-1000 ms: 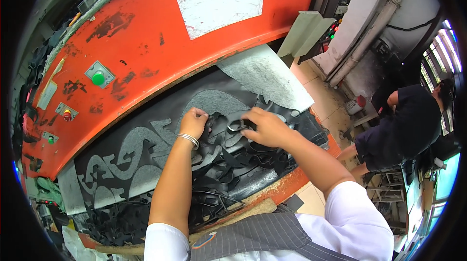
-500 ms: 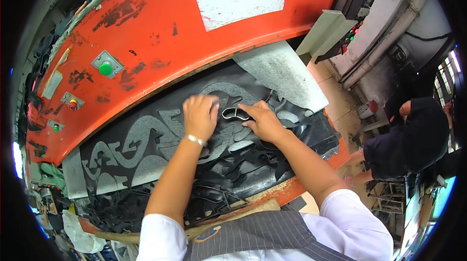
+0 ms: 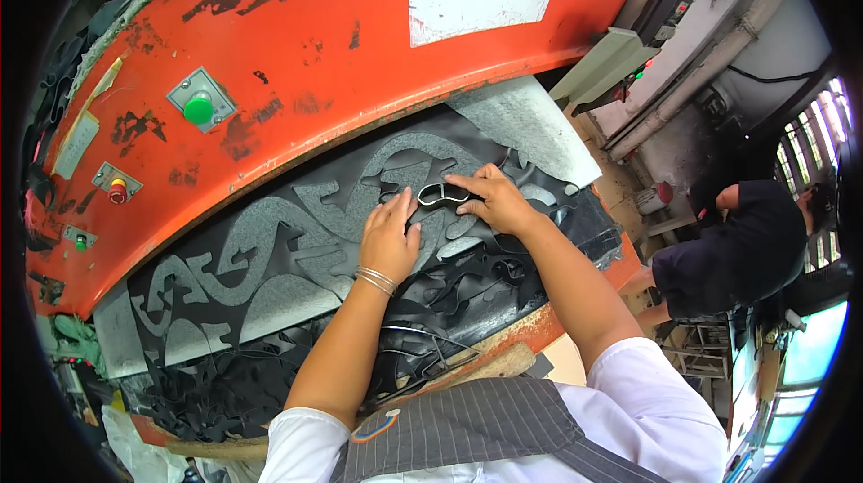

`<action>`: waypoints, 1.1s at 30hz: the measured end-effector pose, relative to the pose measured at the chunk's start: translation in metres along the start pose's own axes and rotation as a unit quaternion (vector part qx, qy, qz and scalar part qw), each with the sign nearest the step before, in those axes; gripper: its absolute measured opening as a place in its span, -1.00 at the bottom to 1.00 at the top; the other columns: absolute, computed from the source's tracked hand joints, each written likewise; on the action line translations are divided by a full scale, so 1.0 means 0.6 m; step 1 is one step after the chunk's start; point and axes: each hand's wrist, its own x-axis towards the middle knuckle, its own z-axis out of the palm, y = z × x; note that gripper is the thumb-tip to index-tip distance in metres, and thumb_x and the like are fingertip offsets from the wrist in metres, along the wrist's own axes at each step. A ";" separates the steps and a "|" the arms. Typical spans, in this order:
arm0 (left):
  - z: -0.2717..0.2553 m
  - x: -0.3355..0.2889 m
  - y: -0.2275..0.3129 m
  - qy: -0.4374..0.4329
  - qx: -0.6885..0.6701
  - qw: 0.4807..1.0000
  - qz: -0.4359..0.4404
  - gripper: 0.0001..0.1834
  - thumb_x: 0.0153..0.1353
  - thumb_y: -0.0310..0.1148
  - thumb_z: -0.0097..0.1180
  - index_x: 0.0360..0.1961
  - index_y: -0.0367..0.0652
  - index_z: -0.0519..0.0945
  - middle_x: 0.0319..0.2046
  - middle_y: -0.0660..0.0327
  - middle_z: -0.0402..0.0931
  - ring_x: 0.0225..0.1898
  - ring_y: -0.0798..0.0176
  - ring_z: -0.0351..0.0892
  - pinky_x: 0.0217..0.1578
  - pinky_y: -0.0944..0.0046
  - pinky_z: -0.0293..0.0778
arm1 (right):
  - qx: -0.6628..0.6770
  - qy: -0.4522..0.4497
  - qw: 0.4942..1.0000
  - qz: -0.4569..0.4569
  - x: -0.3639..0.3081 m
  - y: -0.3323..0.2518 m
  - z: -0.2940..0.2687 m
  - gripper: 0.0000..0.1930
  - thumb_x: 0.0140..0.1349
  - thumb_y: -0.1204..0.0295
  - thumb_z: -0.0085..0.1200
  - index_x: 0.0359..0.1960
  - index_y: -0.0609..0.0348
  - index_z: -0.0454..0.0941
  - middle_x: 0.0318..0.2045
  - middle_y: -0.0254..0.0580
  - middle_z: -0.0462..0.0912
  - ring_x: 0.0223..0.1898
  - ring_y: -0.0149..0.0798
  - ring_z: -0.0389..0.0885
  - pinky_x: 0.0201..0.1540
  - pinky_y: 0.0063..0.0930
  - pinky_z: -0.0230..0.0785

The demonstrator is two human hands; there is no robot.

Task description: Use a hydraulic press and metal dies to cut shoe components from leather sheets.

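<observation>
A small metal cutting die (image 3: 430, 204), an open curved band with a crossbar, rests on a black sheet (image 3: 438, 126) full of cut-out shapes. My right hand (image 3: 499, 204) pinches the die's right end between thumb and fingers. At its left end, my left hand (image 3: 391, 238) lies with fingers stretched out and thumb apart, fingertips close to the rim or touching it; which, I cannot tell. Through the cut-outs a grey board (image 3: 530, 123) shows beneath the sheet. Whether the die's lower edge sits over uncut material is hidden.
Across the far side runs a large orange press beam (image 3: 315, 78) with a green button (image 3: 199, 110) and a red knob (image 3: 117, 191). Black scraps (image 3: 216, 393) pile along the near edge. A person in dark clothes (image 3: 728, 254) is at the right, beyond a control box (image 3: 620, 60).
My left hand, blurred by motion before, has come down beside the die's left end. The right hand keeps its pinch, and the whole view has shifted slightly.
</observation>
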 end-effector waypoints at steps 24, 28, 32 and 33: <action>-0.723 -0.467 -0.388 0.589 0.037 0.790 -0.163 -0.24 0.33 -0.36 -0.05 0.41 -0.40 -0.12 0.43 -0.10 -0.08 0.45 0.05 -0.04 0.36 0.22 -0.05 | 0.127 0.186 0.969 -0.104 0.087 -0.553 0.165 -0.56 0.17 0.18 0.19 -0.04 0.08 0.30 -0.36 -0.09 0.63 -0.34 0.07 0.63 -0.32 -0.08 0.45; -0.718 -0.488 -0.329 0.534 -0.045 0.814 -0.225 -0.31 0.32 -0.46 -0.07 0.42 -0.31 -0.01 0.42 -0.02 0.00 0.41 0.10 0.06 0.33 0.22 0.02 | 0.106 0.183 0.974 -0.081 0.056 -0.537 0.143 -0.56 0.20 0.16 0.14 -0.02 0.09 0.29 -0.43 -0.07 0.63 -0.36 0.15 0.63 -0.33 0.00 0.43; -0.564 -0.516 -0.157 0.283 0.010 0.932 -0.227 -0.60 0.33 -0.38 -0.05 0.16 -0.29 0.45 0.13 -0.03 0.45 0.17 0.06 0.43 0.18 0.19 0.27 | 0.043 0.038 0.998 -0.018 -0.079 -0.471 0.105 -0.57 0.20 0.13 0.14 -0.02 0.09 0.36 -0.39 -0.01 0.64 -0.30 0.12 0.63 -0.27 -0.02 0.43; -0.513 -0.539 -0.117 0.202 0.023 0.953 -0.226 -0.78 0.27 -0.36 0.03 -0.21 -0.29 0.59 -0.22 0.03 0.59 -0.15 0.09 0.58 -0.05 0.15 0.43 | 0.007 0.000 1.000 -0.020 -0.123 -0.442 0.100 -0.59 0.19 0.11 0.15 -0.08 0.10 0.42 -0.38 0.00 0.64 -0.28 0.10 0.63 -0.25 -0.02 0.43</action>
